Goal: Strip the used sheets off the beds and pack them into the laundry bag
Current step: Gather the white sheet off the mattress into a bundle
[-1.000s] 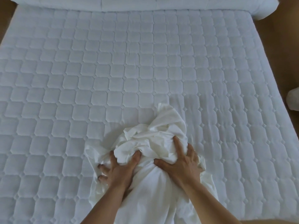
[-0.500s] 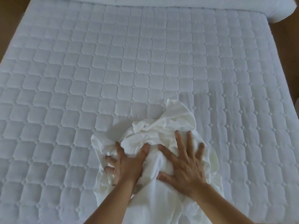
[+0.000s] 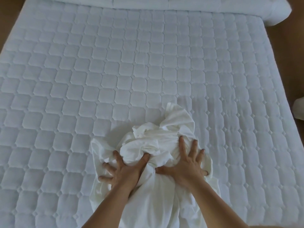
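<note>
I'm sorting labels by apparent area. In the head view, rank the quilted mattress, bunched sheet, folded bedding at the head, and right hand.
1. quilted mattress
2. bunched sheet
3. folded bedding, cropped by the frame and farthest, so unsure
4. right hand

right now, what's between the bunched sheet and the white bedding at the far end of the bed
Only bare quilted mattress cover lies between the sheet and the bedding; nothing rests on that stretch. The head view shows it.

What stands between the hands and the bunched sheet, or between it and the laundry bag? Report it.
Nothing visible: left hand and right hand both press on the sheet atop the mattress. No laundry bag is in view.
</note>
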Tool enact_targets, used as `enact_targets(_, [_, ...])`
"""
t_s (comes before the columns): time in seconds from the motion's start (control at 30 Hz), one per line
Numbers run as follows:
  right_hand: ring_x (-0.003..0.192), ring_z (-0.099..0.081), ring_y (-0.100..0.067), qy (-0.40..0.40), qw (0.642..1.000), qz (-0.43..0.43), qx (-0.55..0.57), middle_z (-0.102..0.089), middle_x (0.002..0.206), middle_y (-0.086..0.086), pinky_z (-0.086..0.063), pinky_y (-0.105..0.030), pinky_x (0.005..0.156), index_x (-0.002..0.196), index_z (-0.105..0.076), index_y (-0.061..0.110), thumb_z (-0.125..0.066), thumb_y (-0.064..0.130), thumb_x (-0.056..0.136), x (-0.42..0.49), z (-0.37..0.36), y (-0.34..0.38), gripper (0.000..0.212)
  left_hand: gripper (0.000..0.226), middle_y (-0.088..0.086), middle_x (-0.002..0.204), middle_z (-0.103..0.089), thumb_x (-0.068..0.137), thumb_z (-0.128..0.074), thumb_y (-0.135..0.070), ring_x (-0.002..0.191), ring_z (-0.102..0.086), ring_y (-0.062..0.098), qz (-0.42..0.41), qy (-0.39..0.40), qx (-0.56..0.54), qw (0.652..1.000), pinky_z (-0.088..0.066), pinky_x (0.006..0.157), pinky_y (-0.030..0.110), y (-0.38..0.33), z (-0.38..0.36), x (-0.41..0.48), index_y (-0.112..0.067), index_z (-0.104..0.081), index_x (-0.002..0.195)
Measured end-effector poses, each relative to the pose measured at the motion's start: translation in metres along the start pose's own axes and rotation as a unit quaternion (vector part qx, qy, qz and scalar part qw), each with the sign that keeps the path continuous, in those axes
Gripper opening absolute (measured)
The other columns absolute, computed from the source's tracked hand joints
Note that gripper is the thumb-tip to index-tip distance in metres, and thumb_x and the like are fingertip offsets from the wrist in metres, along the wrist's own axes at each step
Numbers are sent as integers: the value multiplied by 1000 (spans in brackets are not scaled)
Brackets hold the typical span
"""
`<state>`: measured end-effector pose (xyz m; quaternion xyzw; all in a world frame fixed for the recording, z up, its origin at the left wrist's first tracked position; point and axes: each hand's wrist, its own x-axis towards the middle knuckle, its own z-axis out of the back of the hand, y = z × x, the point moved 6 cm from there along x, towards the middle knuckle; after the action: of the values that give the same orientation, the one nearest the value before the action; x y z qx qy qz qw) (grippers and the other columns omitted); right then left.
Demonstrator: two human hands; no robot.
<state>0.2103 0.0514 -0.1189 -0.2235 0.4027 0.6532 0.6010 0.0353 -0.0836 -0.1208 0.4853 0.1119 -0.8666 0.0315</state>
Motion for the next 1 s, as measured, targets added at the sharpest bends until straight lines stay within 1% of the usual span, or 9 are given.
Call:
enact_targets(0.1, [152, 6, -35, 0, 1000, -8, -7, 31, 159, 13, -30, -70, 108, 139, 31, 61, -61, 99, 28, 9, 4, -2, 149, 135, 2, 162, 26, 45, -61, -95, 146, 23, 46, 11, -7, -22, 1000, -7, 114, 68, -8, -2, 0, -50, 9, 153])
enact_targets(0.2, [150, -5, -33, 17, 1000, 5, -16, 17, 161, 14, -35, -62, 109, 143, 24, 60, -62, 98, 27, 18, 9, -4, 150, 133, 3, 164, 18, 44, -65, -93, 149, 10, 45, 0, -17, -42, 999, -12, 116, 65, -8, -4, 4, -53, 0, 152])
enact_targets(0.33, [143, -22, -30, 23, 999, 23, -19, -11, 156, 4, -39, -49, 107, 147, 18, 57, -67, 94, 33, 14, 11, -10, 147, 141, 4, 164, -8, 29, -59, -99, 142, -31, 41, -31, -27, -25, 999, -33, 113, 58, 2, -3, 4, -49, -12, 153])
enact_targets(0.5, [134, -32, -26, 34, 998, 41, -25, -30, 144, 0, -39, -43, 106, 152, 10, 53, -76, 84, 43, 11, 12, -14, 142, 139, 7, 142, -44, 25, -60, -100, 119, -55, 35, -70, -27, -57, 996, -48, 99, 50, 6, -3, -1, -45, -24, 147])
enact_targets(0.67, [145, -22, -33, 76, 994, 29, -77, -13, 158, -1, -34, -53, 113, 143, 25, 61, -56, 101, 21, 21, 13, -13, 152, 132, 2, 145, -43, 36, -50, -104, 130, -46, 34, -80, -41, 27, 996, -39, 103, 55, 2, 0, 0, -45, -16, 149])
enact_targets(0.77, [151, -12, -33, 68, 995, 46, -51, -1, 164, 1, -28, -54, 117, 140, 26, 65, -58, 99, 18, 15, 12, -15, 152, 133, -2, 161, -23, 40, -41, -106, 152, -5, 30, -115, -40, 75, 990, -10, 118, 64, 3, -1, 2, -47, -3, 153])
enact_targets(0.83, [147, -23, -31, 61, 996, 61, -17, -14, 159, 1, -33, -48, 115, 135, 25, 70, -62, 97, 19, 13, 12, -18, 147, 133, -3, 165, -10, 43, -41, -105, 153, 11, 21, -151, -30, 49, 987, 3, 121, 57, 4, -5, 6, -45, -1, 155])
enact_targets(0.9, [138, -36, -28, 58, 996, 65, 7, -27, 149, 0, -38, -43, 110, 129, 22, 75, -68, 93, 24, 12, 14, -19, 140, 132, -2, 166, -8, 43, -44, -104, 154, 8, 22, -156, -32, 20, 987, -4, 123, 53, 4, -7, 9, -45, -6, 155])
enact_targets(1.0, [131, -44, -27, 51, 994, 77, 62, -35, 142, -1, -41, -39, 102, 143, 6, 69, -81, 79, 38, 9, 16, -21, 136, 126, -1, 160, -25, 42, -55, -101, 144, -32, 30, -148, -35, -10, 988, -34, 115, 51, 4, -5, 6, -47, -21, 151])
